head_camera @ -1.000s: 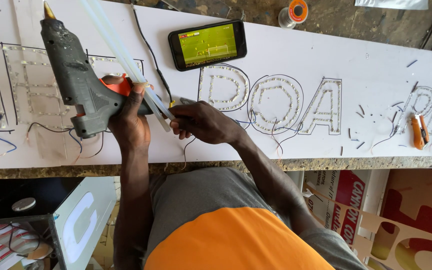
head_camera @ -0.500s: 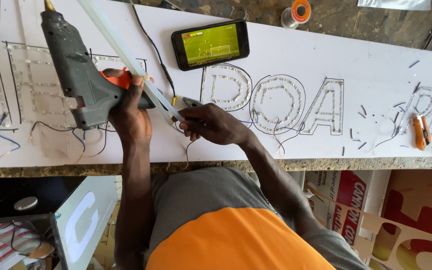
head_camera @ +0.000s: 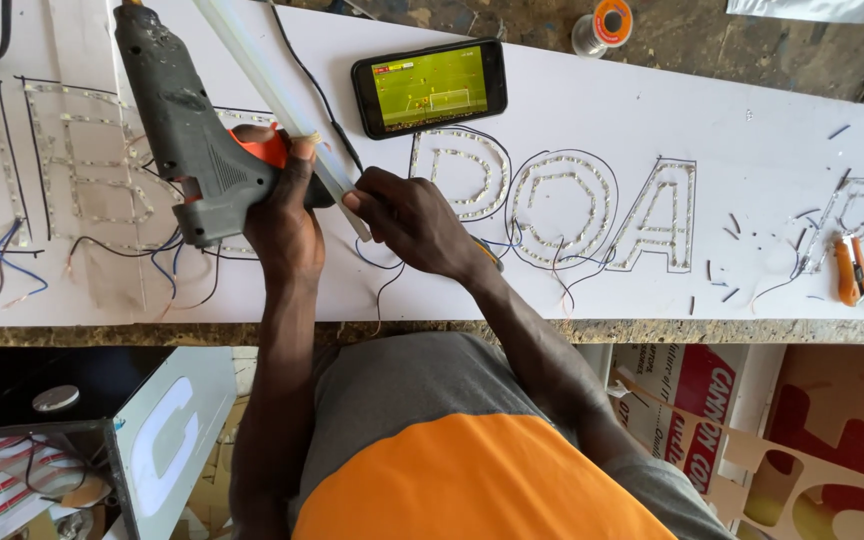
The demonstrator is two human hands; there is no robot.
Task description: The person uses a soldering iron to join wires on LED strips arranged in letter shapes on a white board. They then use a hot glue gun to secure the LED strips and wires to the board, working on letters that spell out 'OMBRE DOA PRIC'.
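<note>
Our left hand (head_camera: 287, 215) gripped the glue gun (head_camera: 187, 130); our right hand (head_camera: 412, 220) pinched the glue stick (head_camera: 272, 85). A phone (head_camera: 430, 86) lay beyond on the sign board (head_camera: 732, 110).

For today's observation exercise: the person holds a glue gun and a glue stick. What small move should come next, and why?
Probably push the glue stick further into the back of the glue gun. The left hand grips the gun over the white board, and the right hand pinches the stick's near end, which seems lined up with the gun's rear, most of its length sticking out.
</note>
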